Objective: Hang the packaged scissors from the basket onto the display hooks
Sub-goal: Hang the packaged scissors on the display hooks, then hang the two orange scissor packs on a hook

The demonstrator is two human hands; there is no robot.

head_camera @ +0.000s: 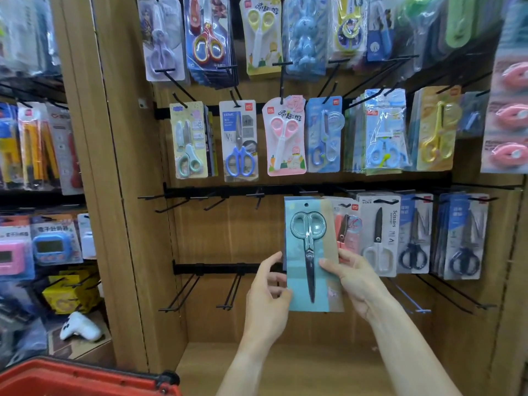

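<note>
A teal-and-tan pack of scissors [313,252] with teal handles is held upright in front of the third row of black display hooks [217,200]. Its hang hole sits just below the rail. My left hand [268,292] pinches the pack's lower left edge. My right hand [350,277] grips its right edge, thumb across the front. The red basket [85,378] shows only its rim at the bottom left; what it holds is hidden.
Packaged scissors [240,141] fill the two upper rows and the right of the third row [380,235]. Bare hooks [183,292] jut out at lower left. A wooden shelf base [285,367] lies below. Timers and other goods [54,241] hang on the left panel.
</note>
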